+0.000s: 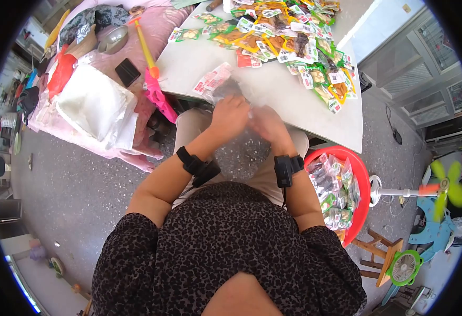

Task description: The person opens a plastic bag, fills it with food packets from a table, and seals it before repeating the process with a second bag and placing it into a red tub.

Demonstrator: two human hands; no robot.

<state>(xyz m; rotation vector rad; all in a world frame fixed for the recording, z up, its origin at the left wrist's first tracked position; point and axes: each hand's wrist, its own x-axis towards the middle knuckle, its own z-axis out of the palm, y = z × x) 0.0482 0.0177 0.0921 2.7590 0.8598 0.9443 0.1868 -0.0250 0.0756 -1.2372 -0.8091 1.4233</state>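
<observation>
Clear plastic, blurred and dark in part, makes up the bag point(227, 89) at the near edge of the white bench point(299, 108); a red-and-white printed piece point(213, 78) shows at its far end, perhaps part of it. The fingers of the left hand point(232, 117) look curled closed on the bag; those of the right hand point(268, 125) are too blurred to tell whether they grip. If only one side is held, a quick tug could whip the bag loose, dropping it between the knees to the floor point(244, 152). A careless forward reach might nudge the loosely heaped packets point(273, 37), sending those by the bench's right edge over it
</observation>
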